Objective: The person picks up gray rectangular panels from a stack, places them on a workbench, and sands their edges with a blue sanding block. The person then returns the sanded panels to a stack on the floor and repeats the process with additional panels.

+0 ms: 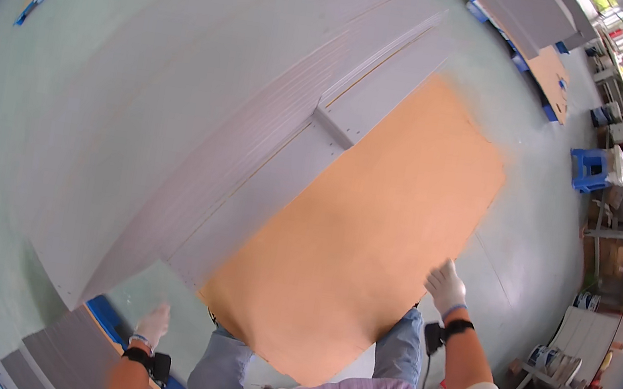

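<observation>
A large tan sheet [371, 227] stretches out in front of my legs, its surface slightly blurred. To its left is a large pale grey panel [136, 128], smeared by motion. A narrower grey strip with a raised step [334, 127] runs along the sheet's left edge. My right hand [447, 287], in a white glove, is at the right edge of the sheet with its fingers stretched out; whether it touches the sheet is unclear. My left hand [153, 324], also gloved, is apart from the sheet at lower left, near a blue pallet edge [108, 319], its fingers smeared.
Grey boards [66, 355] lie at lower left. Another stack of grey panels [527, 17] rests on a pallet at the far right. A blue stool [590, 170] and cluttered work benches [620, 232] line the right side. Green floor [528, 251] shows between.
</observation>
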{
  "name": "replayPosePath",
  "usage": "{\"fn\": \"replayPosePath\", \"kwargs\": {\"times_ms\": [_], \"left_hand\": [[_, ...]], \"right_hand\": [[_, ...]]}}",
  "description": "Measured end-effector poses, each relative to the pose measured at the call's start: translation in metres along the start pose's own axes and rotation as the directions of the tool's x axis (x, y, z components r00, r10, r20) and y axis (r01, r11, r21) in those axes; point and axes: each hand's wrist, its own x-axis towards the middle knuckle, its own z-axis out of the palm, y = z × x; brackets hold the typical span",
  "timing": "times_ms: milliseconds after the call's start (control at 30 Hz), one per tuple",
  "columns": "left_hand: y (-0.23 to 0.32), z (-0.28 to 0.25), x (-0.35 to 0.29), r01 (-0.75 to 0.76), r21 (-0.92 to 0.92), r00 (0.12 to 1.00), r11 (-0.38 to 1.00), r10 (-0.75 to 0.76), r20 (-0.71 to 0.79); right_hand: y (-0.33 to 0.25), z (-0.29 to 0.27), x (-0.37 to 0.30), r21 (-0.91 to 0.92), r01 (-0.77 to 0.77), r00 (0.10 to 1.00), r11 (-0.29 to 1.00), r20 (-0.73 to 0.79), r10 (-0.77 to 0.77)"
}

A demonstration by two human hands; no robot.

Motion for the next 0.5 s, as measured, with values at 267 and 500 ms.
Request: {"fn": "replayPosePath", "kwargs": {"times_ms": [267,500], "left_hand": [[0.027,0.012,-0.239,0.055,0.533,0.998,0.844,-0.041,-0.038],[-0.015,0.185,-0.392,0.216,0.713,0.957,0.667,-0.001,-0.289]], "right_hand": [[-0.005,-0.156,-0.199,0.381,0.139,0.852,0.914,-0.517,0.086],[-0.014,-0.280,-0.240,0.496,-0.017,0.988,0.868,-0.128,0.092]]}}
